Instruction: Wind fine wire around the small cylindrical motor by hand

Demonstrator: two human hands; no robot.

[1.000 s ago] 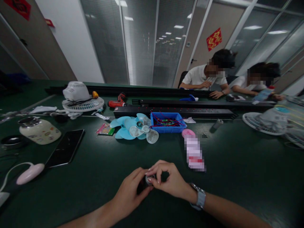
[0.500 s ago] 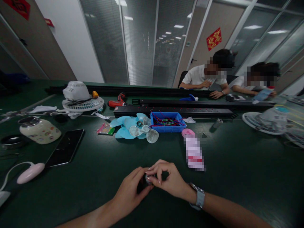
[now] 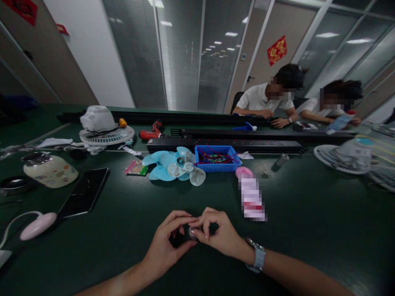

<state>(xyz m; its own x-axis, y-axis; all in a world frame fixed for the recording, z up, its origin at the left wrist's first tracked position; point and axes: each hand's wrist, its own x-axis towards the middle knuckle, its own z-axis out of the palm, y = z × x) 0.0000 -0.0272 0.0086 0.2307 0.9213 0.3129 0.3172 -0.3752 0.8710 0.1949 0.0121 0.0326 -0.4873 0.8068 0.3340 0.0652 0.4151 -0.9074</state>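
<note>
A small round part with a silvery rim is held low over the front of the green table, mostly covered by fingers. My right hand, with a watch on its wrist, pinches it between thumb and fingertips. From the other side my left hand curves about the same part, its index fingertip along the top and its thumb along the bottom. A dark gap shows inside that curl. The part's exact kind cannot be made out.
Beyond my hands lie blue fan blades, a blue bin of wired boards and a pink item. A phone and pink handheld device lie left. A metal can stands right. Two people sit across.
The fingers of my left hand have lifted and spread a little around the round part. My right hand keeps nearly the same pinch and place.
</note>
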